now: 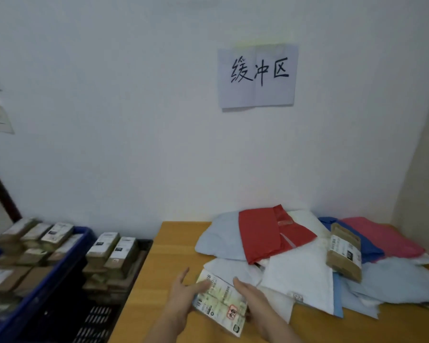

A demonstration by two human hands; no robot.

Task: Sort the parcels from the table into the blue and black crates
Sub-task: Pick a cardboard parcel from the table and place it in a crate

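Nearest to us, at about 6 o'clock in the view, we see both hands on one parcel [219, 303], a flat packet whose printed label faces up, with a red stamp near its near end. The left hand [183, 297] holds its left edge, fingers laid over the label and thumb raised; the right hand [252, 297] clasps its right edge, fingers curled along the side. The hands stand apart, with the parcel between them, low over the near part of the table [159, 280]; we cannot tell whether it touches the wood. Just beyond, toward 1 o'clock, lies the pile [302, 273] of soft mailers: white and pale blue ones in front, a red bag [263, 236] on top farther back, blue and pink bags at 2 o'clock by the corner. A brown box [344, 253] with a white label rests tilted on the pile, to the right of the red bag. At 9 o'clock, left of the table, stands the black crate [94, 320], holding stacked brown boxes; farther left, touching it or just beside it, is the blue crate [35, 305], likewise filled with boxes. Farthest, at 12 o'clock, a paper sign [258, 75] with three handwritten characters hangs on the white wall [134, 120].
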